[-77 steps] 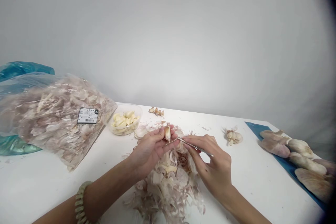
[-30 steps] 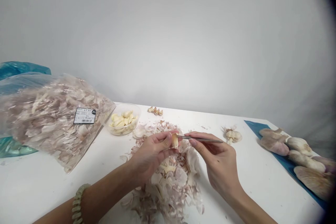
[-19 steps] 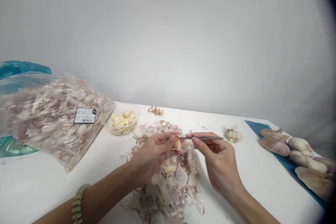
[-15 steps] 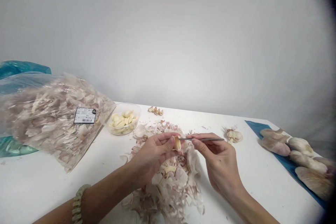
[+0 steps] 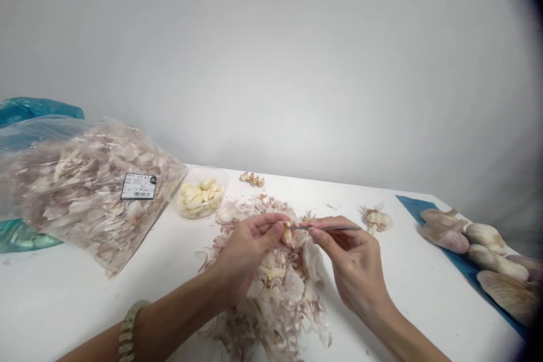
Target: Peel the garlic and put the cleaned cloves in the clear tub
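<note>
Pinching a garlic clove between thumb and fingers, the left grip sits over heaped papery skins; the right grip pinches a thin metal pick touching it; a bag's label reads 17.63.

Left hand pinches a garlic clove, touched by the right hand's metal pick.

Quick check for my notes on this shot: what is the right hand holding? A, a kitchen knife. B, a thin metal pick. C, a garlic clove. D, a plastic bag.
B. The right hand pinches a thin metal pick, whose tip points at the garlic clove held in the left hand.
</note>
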